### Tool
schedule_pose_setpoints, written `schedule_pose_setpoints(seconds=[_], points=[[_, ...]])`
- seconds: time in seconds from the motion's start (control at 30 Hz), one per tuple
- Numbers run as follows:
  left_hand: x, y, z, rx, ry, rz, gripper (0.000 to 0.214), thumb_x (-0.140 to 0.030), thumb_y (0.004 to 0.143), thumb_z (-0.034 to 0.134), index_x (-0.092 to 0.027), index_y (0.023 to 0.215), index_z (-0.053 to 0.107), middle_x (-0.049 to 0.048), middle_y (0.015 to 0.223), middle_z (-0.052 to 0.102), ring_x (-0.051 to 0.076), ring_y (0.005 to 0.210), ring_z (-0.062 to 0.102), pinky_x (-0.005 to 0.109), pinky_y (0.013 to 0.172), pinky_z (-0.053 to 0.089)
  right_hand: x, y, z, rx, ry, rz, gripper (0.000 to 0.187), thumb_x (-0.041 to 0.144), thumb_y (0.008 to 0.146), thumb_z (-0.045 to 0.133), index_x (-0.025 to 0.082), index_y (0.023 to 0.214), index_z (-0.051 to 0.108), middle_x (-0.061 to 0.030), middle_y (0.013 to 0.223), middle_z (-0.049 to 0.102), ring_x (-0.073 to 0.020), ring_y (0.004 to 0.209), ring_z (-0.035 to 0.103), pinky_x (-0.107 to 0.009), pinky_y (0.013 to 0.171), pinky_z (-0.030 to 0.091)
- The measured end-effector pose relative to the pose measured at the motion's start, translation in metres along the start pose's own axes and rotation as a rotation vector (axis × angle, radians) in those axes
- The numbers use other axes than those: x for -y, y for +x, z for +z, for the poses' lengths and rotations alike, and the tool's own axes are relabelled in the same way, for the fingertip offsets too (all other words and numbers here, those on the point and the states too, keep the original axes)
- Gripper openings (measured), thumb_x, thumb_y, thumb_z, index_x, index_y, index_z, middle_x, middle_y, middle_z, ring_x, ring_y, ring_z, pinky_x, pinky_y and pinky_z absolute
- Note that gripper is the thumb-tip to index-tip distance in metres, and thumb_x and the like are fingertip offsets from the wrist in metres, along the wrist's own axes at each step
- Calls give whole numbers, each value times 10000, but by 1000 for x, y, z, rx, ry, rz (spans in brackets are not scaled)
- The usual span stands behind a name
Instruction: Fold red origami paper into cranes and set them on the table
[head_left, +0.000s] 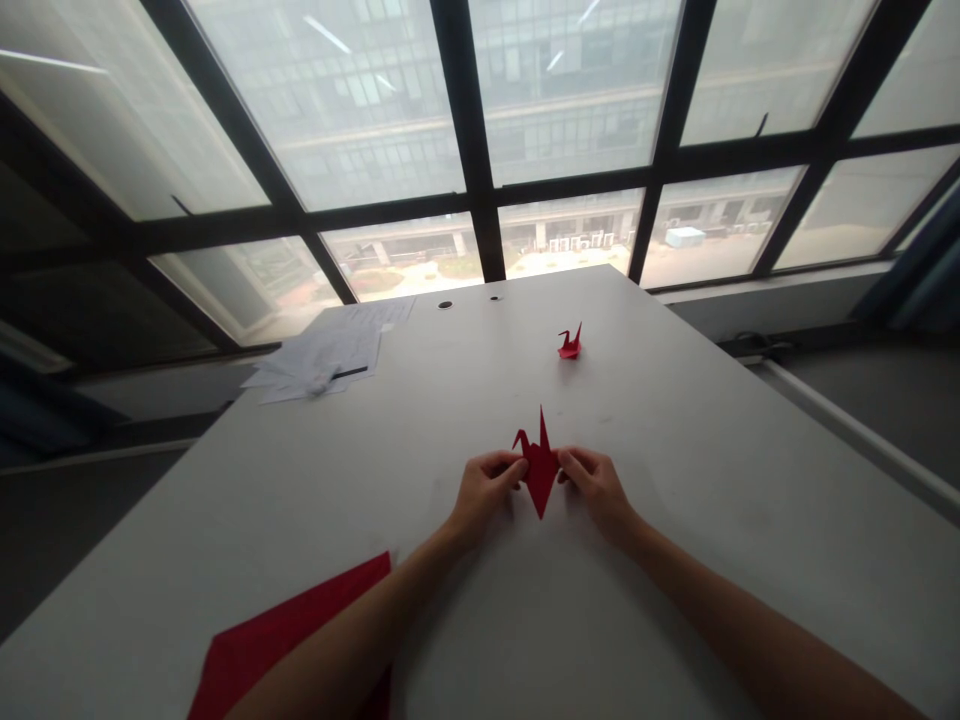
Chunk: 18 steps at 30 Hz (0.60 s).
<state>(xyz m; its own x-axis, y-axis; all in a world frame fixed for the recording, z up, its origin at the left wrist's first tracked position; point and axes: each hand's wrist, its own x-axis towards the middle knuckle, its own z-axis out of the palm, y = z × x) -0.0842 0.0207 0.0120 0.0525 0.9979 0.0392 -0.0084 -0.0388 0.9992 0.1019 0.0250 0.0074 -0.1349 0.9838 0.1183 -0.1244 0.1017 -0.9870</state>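
Observation:
A red origami crane point(541, 470) is held up between my two hands just over the table. Its bent head and neck point up at the left, its tail stands tall, and a wing hangs down to a point toward me. My left hand point(487, 488) pinches the crane's left side between thumb and fingers. On the opposite side my right hand point(597, 488) pinches the right edge in the same way. Farther back, a second, finished-looking red paper crane point(570, 348) stands on the table.
Red paper sheets point(300, 610) lie at the front left, partly under my left forearm. Printed papers point(322, 350) with a dark pen point(349, 373) on them are at the back left of the white table point(712, 480). Large windows point(570, 90) rise behind the table's far edge.

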Motion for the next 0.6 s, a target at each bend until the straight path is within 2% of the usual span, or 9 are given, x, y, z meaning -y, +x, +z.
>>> schedule_pose_setpoints(seconds=[0.13,0.2,0.3,0.5,0.6], points=[[2,1,-1,-31,-35,20,239,-365,792,766,-126,813,768,39,678,702,122,612,573,225,595,455,-5,1,1,79,23,24,347,443,778,741,160,980,740,-67,838,738,-203,735,646,-313,679,507],[3,0,-1,-30,-44,26,246,-367,797,764,-121,808,767,41,673,700,118,609,575,222,591,460,-9,0,3,105,15,21,309,398,749,776,152,932,734,-57,798,725,-198,719,645,-304,660,502],[3,0,0,-21,-50,15,259,-373,785,776,-116,817,770,48,672,707,120,590,587,225,577,475,-10,-1,4,70,-10,20,255,375,732,791,146,815,714,-27,701,690,-168,638,611,-276,598,473],[3,-1,0,-40,-105,-22,305,-401,779,778,-108,867,789,91,761,754,146,633,641,260,631,533,-4,0,2,194,-3,13,276,409,837,684,155,928,744,-58,848,747,-215,787,675,-310,711,509],[2,-1,1,-53,-98,-18,321,-415,766,786,-107,857,793,94,751,756,148,616,645,264,622,540,-7,1,2,214,-34,29,246,381,811,714,149,886,745,-56,809,742,-212,754,668,-306,687,499]])
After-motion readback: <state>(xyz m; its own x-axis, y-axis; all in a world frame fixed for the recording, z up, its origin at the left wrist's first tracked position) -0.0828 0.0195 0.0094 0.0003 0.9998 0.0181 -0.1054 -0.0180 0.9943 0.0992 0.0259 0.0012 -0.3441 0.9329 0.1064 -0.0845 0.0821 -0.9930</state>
